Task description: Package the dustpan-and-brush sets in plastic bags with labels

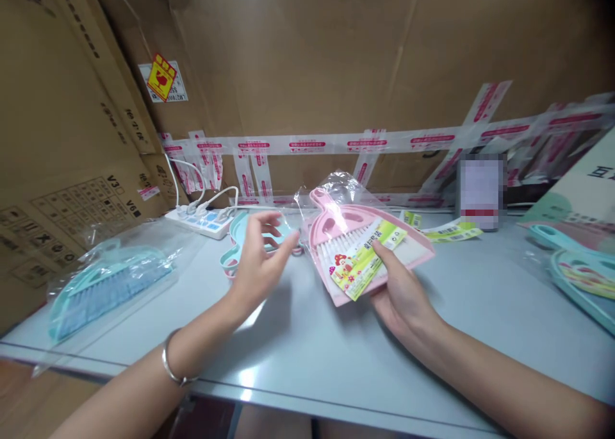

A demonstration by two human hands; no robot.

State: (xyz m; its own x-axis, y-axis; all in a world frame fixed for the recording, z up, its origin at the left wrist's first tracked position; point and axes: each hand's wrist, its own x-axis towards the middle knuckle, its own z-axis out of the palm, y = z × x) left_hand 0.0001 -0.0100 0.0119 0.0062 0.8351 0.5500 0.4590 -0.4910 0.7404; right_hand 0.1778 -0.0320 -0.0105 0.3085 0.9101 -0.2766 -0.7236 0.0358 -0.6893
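Taped cardboard (298, 61) rises behind the pale table (307, 356). Above it, the right grip (403, 295) is closed on the lower edge of a pink dustpan (413, 248) with a white-bristled brush (343, 243), thumb over a mushroom-printed label card (369, 259). Left of that, the left grip (262, 250) is loosely open, apparently empty. Beyond it lies a power strip (202, 222); farther left, a bagged teal dustpan-and-brush set (110, 285).

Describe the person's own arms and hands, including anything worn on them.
The left hand and right hand are gloveless, and no sleeves show. A thin, rounded, silver-coloured bracelet circles the left wrist; the right wrist has none.
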